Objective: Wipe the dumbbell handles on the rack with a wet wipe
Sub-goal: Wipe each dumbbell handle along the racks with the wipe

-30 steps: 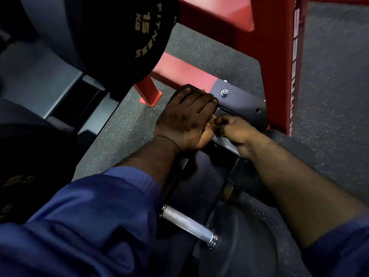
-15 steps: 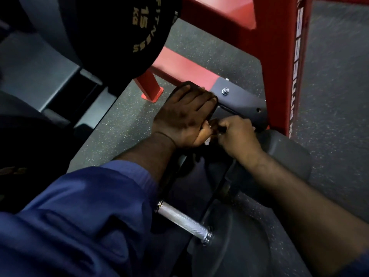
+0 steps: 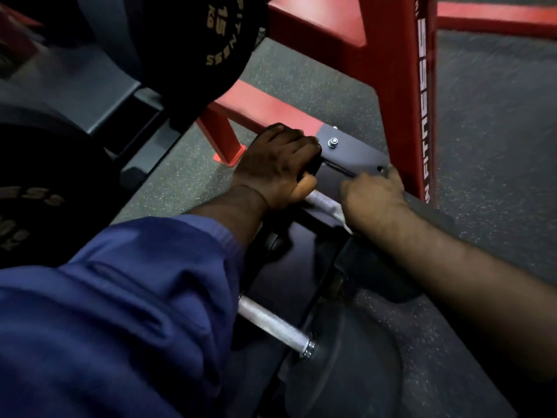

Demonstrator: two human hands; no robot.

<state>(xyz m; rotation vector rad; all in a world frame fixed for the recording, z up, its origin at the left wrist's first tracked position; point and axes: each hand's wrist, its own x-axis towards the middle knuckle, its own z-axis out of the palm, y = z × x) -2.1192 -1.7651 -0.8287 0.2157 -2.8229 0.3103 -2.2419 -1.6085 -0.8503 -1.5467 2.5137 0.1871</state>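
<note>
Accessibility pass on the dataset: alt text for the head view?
A person's right hand holds a wet wipe round a dumbbell handle on a low black rack, while the left hand grips that dumbbell's head. A second handle lies nearer, bare; a red frame stands behind.

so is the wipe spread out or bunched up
Bunched, it seems: only a small white edge of the wipe shows beneath the right hand, which wraps it on the handle. The rest is hidden.
</note>
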